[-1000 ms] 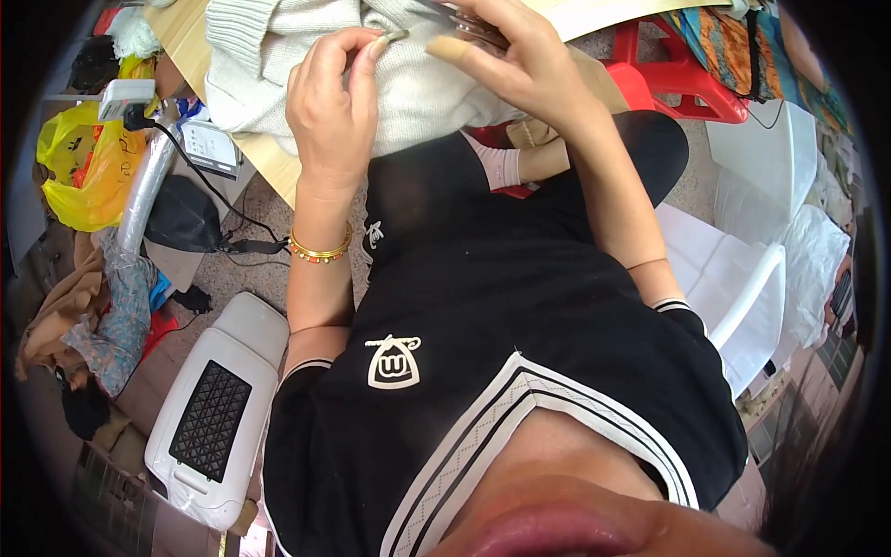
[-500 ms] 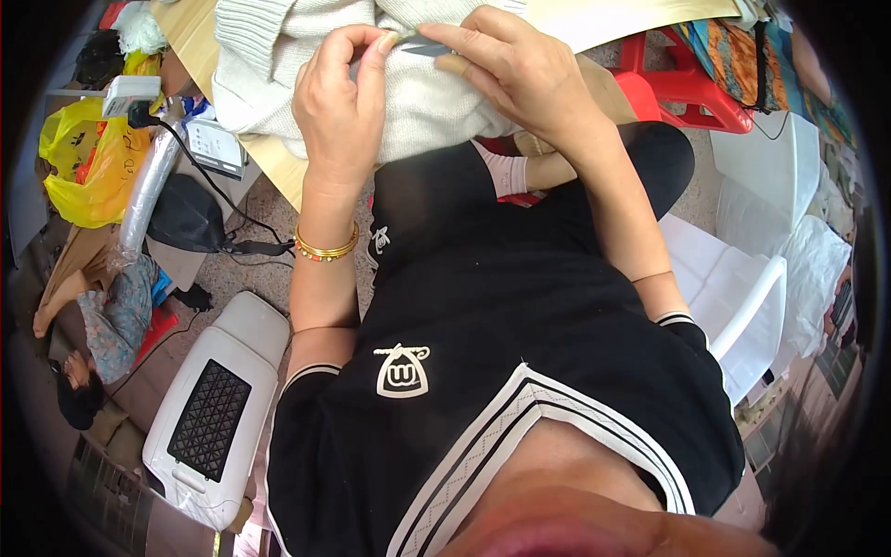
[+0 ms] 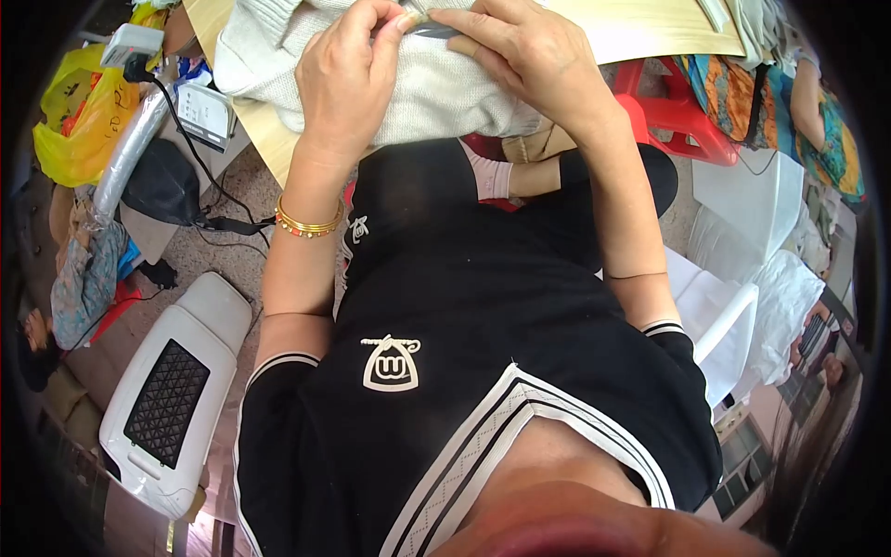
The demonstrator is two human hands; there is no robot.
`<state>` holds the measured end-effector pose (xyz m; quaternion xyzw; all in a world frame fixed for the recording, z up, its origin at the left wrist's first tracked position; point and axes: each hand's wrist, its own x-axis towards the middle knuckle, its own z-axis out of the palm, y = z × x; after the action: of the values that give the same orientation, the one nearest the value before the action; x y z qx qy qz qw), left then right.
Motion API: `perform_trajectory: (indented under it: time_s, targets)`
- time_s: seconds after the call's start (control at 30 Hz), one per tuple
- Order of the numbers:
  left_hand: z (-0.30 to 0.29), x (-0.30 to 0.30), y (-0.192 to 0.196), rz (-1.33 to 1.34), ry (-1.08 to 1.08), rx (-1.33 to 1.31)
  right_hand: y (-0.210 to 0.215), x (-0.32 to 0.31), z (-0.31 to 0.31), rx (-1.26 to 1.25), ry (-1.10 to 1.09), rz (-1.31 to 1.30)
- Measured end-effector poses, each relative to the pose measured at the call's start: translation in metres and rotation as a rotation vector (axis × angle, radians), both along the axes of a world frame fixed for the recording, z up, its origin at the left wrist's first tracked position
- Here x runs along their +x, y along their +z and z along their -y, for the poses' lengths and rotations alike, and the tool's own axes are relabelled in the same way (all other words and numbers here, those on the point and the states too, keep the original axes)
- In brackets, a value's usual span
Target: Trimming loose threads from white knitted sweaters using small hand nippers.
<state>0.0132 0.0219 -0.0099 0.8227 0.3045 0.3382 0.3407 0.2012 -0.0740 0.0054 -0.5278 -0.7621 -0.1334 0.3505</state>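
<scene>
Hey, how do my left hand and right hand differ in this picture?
The left hand has thumb and forefinger pinched together, whereas the right hand stretches its index finger toward them and holds a grey object, mostly hidden. The left hand has gold-coloured bangles below its wrist; the right hand has none. Both are above the cream knitted garment.

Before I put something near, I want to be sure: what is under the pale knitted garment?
Under the pale knitted garment is a light wooden tabletop, showing on its left and right. The part directly beneath is covered; whether anything else lies there cannot be seen.
</scene>
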Motion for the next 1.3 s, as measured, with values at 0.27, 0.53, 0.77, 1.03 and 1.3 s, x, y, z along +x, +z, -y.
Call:
perform_trajectory:
  time_s: [0.27,0.53,0.77,1.03,1.3]
  targets:
    - [0.000,-0.001,-0.002,-0.028,0.015,0.006,0.037,-0.002,0.003,-0.565,-0.042,-0.174]
    - [0.002,-0.001,0.000,-0.040,0.022,-0.039,0.038,0.010,-0.003,-0.667,0.040,-0.282]
    - [0.002,-0.001,-0.001,-0.048,0.022,-0.037,0.036,0.013,-0.004,-0.687,0.064,-0.325]
    - [0.001,-0.003,-0.001,-0.045,0.031,-0.057,0.032,-0.003,0.000,-0.568,-0.040,-0.212]
    - [-0.013,-0.036,0.000,0.567,0.012,-0.122,0.020,-0.006,0.010,-0.375,-0.064,-0.295]
